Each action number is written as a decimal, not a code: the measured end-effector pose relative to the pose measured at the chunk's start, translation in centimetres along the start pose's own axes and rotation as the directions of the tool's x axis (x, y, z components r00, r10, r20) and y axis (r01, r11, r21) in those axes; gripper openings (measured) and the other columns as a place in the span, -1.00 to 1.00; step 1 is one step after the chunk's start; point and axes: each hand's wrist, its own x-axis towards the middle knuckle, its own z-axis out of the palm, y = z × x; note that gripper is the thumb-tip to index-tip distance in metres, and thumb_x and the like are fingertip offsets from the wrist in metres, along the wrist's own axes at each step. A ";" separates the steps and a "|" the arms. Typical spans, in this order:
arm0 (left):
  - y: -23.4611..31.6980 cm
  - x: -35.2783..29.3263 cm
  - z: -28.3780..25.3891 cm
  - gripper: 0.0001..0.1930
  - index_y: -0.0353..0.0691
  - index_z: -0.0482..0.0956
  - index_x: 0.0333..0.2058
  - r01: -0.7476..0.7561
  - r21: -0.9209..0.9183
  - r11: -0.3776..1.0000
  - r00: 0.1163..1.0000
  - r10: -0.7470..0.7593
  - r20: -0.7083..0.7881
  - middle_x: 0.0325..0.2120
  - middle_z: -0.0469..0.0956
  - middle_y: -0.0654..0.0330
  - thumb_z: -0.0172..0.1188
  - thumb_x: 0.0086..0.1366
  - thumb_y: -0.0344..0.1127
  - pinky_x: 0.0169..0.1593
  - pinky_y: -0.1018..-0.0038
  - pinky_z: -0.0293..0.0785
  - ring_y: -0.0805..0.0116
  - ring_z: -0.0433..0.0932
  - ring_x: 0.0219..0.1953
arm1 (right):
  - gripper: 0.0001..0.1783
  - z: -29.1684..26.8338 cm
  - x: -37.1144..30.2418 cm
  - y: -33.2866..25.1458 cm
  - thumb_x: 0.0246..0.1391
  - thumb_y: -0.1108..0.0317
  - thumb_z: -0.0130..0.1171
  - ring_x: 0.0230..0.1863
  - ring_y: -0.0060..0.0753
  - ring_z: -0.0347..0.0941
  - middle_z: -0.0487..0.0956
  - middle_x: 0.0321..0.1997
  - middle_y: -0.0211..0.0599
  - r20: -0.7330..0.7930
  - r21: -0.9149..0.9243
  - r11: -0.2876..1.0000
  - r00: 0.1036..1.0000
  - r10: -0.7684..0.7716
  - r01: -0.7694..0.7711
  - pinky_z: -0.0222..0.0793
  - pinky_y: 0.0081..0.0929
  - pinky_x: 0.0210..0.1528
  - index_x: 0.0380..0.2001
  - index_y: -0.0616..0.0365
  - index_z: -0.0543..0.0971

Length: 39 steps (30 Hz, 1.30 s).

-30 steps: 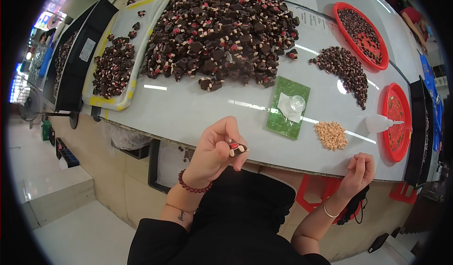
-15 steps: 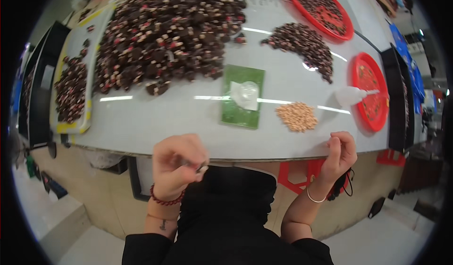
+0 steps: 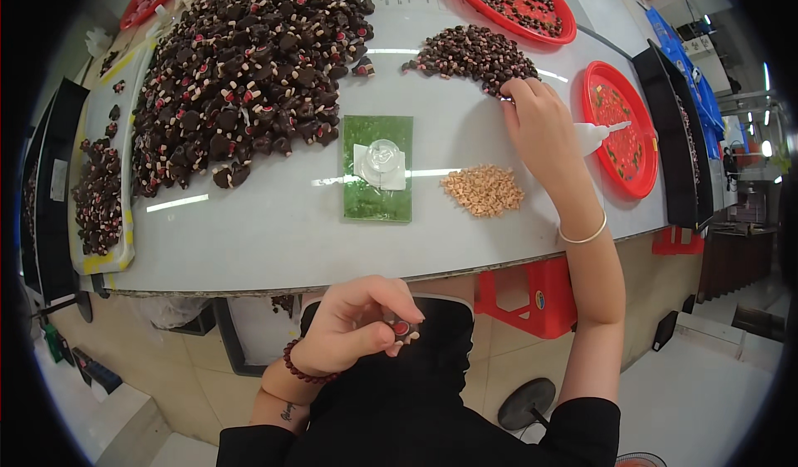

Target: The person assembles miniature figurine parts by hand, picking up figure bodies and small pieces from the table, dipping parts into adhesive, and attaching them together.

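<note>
A: White worktable [image 3: 274,234], curved edge nearest, tiled floor and a red stool [image 3: 540,297] under it. Closest in?

B: Left hand [image 3: 357,326], below the table edge, over the dark lap. Wrist bent, beaded bracelet [image 3: 301,371] on it. Fingers curled inward, thumb and fingertips pinching a small dark piece with a red spot [image 3: 401,329].

A: Piece itself?

B: Tiny, roundish, dark body, red face turned up, a pale bit at its side. Mostly hidden by the fingers.

A: Right hand?

B: Right hand [image 3: 540,126], forearm stretched far across the table, thin bangle [image 3: 582,236] at the wrist. Palm down, fingers drawn together, tips at the near edge of a small heap of dark pieces [image 3: 470,51]. Cannot tell whether it grips one.

A: Around it?

B: Heap of tan granules [image 3: 484,190] just left of the forearm. Green mat [image 3: 378,168] with a clear round cap on a white square, mid-table. White squeeze bottle [image 3: 598,133] beside the hand, tip toward a red tray [image 3: 619,126].

A: Farther?

B: Big mound of dark pieces flecked red and pale [image 3: 241,76], far left. Second red tray [image 3: 511,2] of dark pieces at the far edge.
</note>
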 end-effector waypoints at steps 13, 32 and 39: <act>1.1 -0.1 -0.1 -0.84 -0.28 0.39 -0.19 -0.021 0.101 0.995 0.999 0.025 -0.044 -0.37 0.34 0.22 -0.07 0.33 -0.35 -0.25 0.58 0.33 0.50 0.35 -0.40 | -0.93 -3.5 -0.4 -4.3 -0.14 0.56 0.11 -0.48 -0.36 0.36 0.41 -0.52 -0.28 -0.047 0.478 0.878 0.999 -0.022 0.042 0.35 -0.47 -0.41 -0.50 0.20 0.46; 1.4 0.8 0.0 -0.87 -0.29 0.44 -0.41 -0.204 0.717 0.667 0.974 0.214 0.078 -0.56 0.32 0.19 0.07 0.25 -0.35 -0.46 0.47 0.22 0.30 0.27 -0.52 | -0.67 -5.9 -7.4 -12.2 -0.45 0.57 0.27 -0.48 -0.42 0.44 0.52 -0.43 -0.33 -0.196 0.681 0.638 0.928 -0.316 0.360 0.32 -0.60 -0.53 -0.42 0.25 0.60; 1.9 0.7 -0.4 -0.86 -0.31 0.45 -0.35 -0.167 0.727 0.666 0.977 0.210 0.032 -0.51 0.34 0.18 0.07 0.26 -0.34 -0.45 0.52 0.25 0.36 0.31 -0.52 | -0.68 -6.4 -6.1 -12.1 -0.45 0.58 0.25 -0.51 -0.46 0.42 0.52 -0.47 -0.34 -0.161 0.568 0.706 0.898 -0.409 0.424 0.31 -0.60 -0.54 -0.43 0.23 0.60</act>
